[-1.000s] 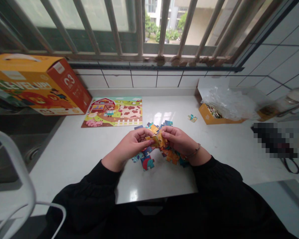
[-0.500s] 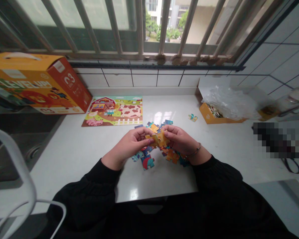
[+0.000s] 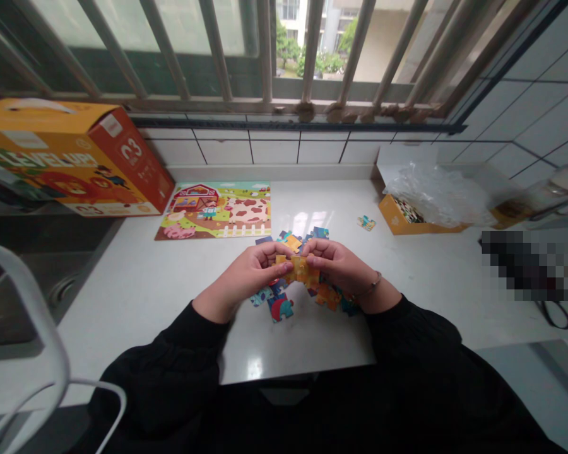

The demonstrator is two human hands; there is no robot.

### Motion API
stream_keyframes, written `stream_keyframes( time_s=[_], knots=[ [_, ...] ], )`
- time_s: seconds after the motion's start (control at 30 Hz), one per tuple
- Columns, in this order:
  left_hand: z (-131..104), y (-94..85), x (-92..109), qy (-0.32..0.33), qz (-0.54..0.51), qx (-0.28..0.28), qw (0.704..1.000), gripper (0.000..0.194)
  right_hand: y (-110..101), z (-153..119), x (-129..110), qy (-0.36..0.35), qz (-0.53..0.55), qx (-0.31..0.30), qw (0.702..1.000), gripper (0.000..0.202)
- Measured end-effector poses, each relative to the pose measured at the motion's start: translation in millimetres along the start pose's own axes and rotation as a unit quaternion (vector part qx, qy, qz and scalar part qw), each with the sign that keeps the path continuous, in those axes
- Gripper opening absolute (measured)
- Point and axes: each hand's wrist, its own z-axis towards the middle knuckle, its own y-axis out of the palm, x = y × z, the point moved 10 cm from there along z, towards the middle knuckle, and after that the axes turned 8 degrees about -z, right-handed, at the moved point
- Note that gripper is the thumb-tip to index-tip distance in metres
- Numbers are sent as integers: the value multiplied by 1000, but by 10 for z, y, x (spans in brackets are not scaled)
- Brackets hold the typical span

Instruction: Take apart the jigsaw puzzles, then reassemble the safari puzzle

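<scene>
Yellow puzzle pieces [image 3: 301,267] are held up between both hands, over the middle of the white counter. My left hand [image 3: 264,263] pinches their left side between thumb and fingers. On the right side, my right hand [image 3: 330,260] grips them the same way, its fingertips close to those of the left. Below and around the hands lies a loose pile of colourful puzzle pieces [image 3: 281,308], partly hidden by the fingers. Whether the held yellow pieces are fully joined is too small to tell.
A farm picture [image 3: 208,211] lies at the back left beside an orange box [image 3: 71,157]. One small piece [image 3: 366,222] lies apart, near an open orange tray [image 3: 394,217] with clear plastic on it. A white curved frame [image 3: 52,334] stands at the left.
The fingertips of my right hand have moved slightly left, and the held yellow pieces have come closer together and lie flatter to view. My left hand has hardly moved.
</scene>
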Motion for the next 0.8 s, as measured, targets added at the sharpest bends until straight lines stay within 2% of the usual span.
stream_keyframes(
  time_s=[0.3,0.5,0.63,0.8],
  knots=[
    [7,-13,-24,-1,27,2,1000,54,66,15,41,19,-78,-39,996,39],
    [12,28,23,7,14,-6,1000,55,75,-1,27,17,-68,-35,997,42],
    [5,7,48,13,4,3,1000,52,67,1,104,45,-51,-36,997,47],
    [-11,-12,74,27,-5,9,1000,46,119,-15,184,74,-76,-68,992,48]
  ],
)
